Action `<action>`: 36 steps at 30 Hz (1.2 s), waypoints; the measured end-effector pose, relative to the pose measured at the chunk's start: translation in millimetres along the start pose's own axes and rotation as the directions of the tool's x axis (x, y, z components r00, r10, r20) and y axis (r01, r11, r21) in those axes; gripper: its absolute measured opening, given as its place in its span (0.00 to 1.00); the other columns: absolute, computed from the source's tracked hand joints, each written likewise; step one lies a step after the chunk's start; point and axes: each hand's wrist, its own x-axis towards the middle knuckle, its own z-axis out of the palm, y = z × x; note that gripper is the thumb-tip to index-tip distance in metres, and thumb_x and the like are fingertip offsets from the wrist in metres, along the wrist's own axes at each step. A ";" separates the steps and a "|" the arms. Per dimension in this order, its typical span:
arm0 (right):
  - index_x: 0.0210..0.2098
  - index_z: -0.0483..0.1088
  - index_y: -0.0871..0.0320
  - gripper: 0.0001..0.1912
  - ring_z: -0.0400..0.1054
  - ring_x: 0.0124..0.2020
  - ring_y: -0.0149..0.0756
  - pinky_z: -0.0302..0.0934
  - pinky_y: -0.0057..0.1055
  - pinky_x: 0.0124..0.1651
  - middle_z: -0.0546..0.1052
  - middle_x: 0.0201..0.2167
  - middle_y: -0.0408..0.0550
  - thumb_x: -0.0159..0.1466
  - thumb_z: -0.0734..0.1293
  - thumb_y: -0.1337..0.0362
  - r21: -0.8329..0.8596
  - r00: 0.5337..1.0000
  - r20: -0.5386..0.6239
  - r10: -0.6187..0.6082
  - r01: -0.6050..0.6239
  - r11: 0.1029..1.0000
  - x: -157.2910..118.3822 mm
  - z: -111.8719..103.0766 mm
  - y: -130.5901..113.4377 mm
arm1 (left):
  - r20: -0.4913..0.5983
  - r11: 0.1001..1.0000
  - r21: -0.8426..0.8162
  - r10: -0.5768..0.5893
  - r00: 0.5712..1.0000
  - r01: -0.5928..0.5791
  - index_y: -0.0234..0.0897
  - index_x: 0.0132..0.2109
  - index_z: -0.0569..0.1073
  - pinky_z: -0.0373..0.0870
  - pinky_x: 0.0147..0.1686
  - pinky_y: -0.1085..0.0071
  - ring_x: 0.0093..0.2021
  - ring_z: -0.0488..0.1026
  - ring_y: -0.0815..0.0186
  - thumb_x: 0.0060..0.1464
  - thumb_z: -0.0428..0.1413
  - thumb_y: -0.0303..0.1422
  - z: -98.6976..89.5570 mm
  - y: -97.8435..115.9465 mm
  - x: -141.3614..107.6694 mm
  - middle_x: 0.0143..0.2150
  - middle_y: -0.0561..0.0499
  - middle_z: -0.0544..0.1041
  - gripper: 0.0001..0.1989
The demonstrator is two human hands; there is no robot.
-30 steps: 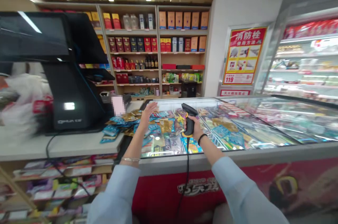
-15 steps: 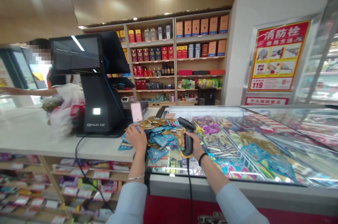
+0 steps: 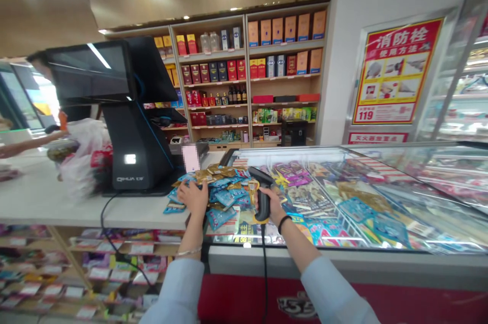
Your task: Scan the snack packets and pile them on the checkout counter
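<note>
In the head view a pile of small blue and gold snack packets [image 3: 224, 197] lies where the counter meets a glass-topped freezer [image 3: 236, 240]. My left hand [image 3: 193, 198] rests on the left side of this pile, palm down, its fingers apart and touching packets. A black handheld barcode scanner [image 3: 263, 204] with yellow trim is in my right hand [image 3: 273, 204], fingers wrapped round the handle. Just left of the scanner is a gold packet [image 3: 252, 190]; whether my fingers touch it I cannot tell. The scanner's cable hangs down over the freezer front.
A black checkout terminal [image 3: 129, 146] stands on the white counter [image 3: 76, 212], beside a plastic bag [image 3: 86, 156]. Another person's arm [image 3: 34, 146] reaches in at far left. A pink phone-like object [image 3: 191, 157] stands behind the pile. Boxes and bottles fill the back shelves [image 3: 213, 82].
The whole view has shifted, so most things appear slightly left and higher. My left hand stays on the packets and my right hand keeps the scanner. The other person's head is now mostly behind the terminal.
</note>
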 end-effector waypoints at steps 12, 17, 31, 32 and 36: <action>0.21 0.67 0.59 0.15 0.62 0.12 0.29 0.57 0.25 0.14 0.69 0.13 0.43 0.50 0.69 0.53 0.005 1.000 0.027 0.012 -0.013 1.000 -2.4 -0.7 -2.6 | -0.124 0.944 -0.327 -0.091 0.988 0.046 0.35 0.43 0.68 0.62 0.48 0.57 0.42 0.70 0.56 0.59 0.41 0.36 -4.5 -7.3 13.1 0.37 0.43 0.73 0.14; 0.20 0.67 0.60 0.17 0.62 0.12 0.29 0.58 0.25 0.14 0.69 0.12 0.44 0.51 0.68 0.52 -0.064 0.991 0.098 0.090 -0.084 0.994 -7.6 2.4 -4.2 | -0.087 0.918 -0.366 -0.198 0.976 0.153 0.35 0.45 0.65 0.65 0.42 0.59 0.39 0.72 0.54 0.60 0.40 0.39 -8.4 -4.9 9.9 0.40 0.39 0.75 0.15; 0.25 0.65 0.59 0.14 0.62 0.11 0.28 0.57 0.24 0.13 0.70 0.15 0.41 0.51 0.69 0.55 -0.086 0.939 0.305 0.158 -0.138 0.987 -17.0 8.7 -10.3 | -0.122 0.926 -0.360 -0.171 0.978 0.117 0.38 0.43 0.68 0.64 0.36 0.65 0.33 0.72 0.58 0.60 0.42 0.41 -16.8 0.7 10.6 0.34 0.44 0.76 0.15; 0.25 0.66 0.59 0.14 0.62 0.11 0.28 0.57 0.24 0.13 0.70 0.15 0.41 0.51 0.69 0.55 -0.088 0.942 0.299 0.155 -0.134 0.987 -16.5 8.5 -10.1 | -0.126 0.927 -0.356 -0.170 0.977 0.116 0.38 0.43 0.68 0.64 0.35 0.65 0.33 0.72 0.59 0.60 0.42 0.41 -16.3 2.5 13.0 0.34 0.44 0.76 0.15; 0.22 0.66 0.60 0.15 0.61 0.10 0.28 0.56 0.24 0.12 0.69 0.14 0.41 0.51 0.69 0.54 -0.079 0.971 0.216 0.098 -0.083 0.993 -11.0 5.2 -8.8 | -0.127 0.911 -0.403 -0.153 0.980 0.090 0.38 0.42 0.69 0.64 0.35 0.66 0.33 0.72 0.59 0.60 0.44 0.40 -9.9 17.7 28.4 0.33 0.44 0.76 0.13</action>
